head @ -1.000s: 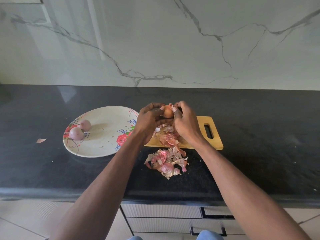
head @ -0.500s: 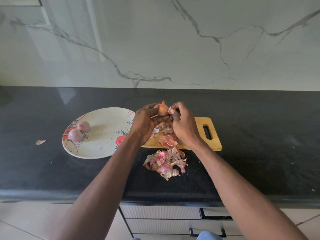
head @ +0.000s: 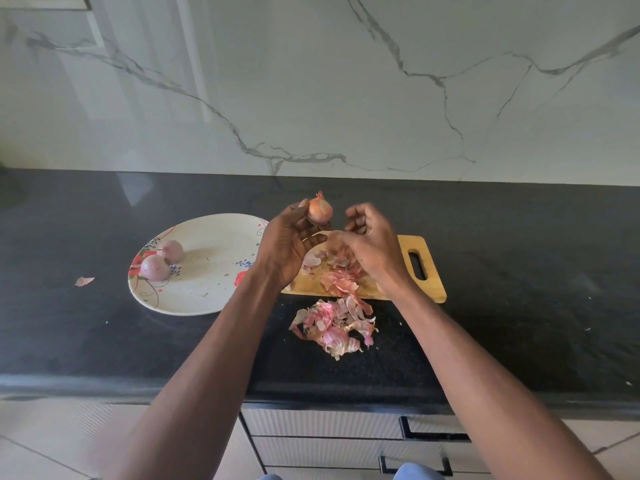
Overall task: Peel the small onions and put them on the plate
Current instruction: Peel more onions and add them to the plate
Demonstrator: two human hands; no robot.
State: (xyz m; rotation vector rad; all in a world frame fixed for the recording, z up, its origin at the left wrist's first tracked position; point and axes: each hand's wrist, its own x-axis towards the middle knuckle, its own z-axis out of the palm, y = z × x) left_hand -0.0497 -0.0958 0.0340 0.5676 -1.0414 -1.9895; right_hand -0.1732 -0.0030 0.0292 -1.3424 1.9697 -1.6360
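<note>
My left hand (head: 287,244) grips a small onion (head: 320,210) in its brown skin, held upright above the far left corner of the wooden cutting board (head: 431,271). My right hand (head: 372,247) is just right of the onion and apart from it, fingers curled, pinching a thin pale piece of onion skin (head: 333,236). To the left lies the floral plate (head: 214,271), and two peeled purple onions (head: 154,267) (head: 172,251) lie near its left rim.
Loose skins lie on the board (head: 337,282), and a pile of pink peels (head: 332,327) sits on the black counter in front of it. One scrap of peel (head: 84,281) lies left of the plate. A marble wall stands behind; drawers below.
My hands have parted: the right hand pulled away to the right and down with a piece of skin, and the left hand raised the onion slightly.
</note>
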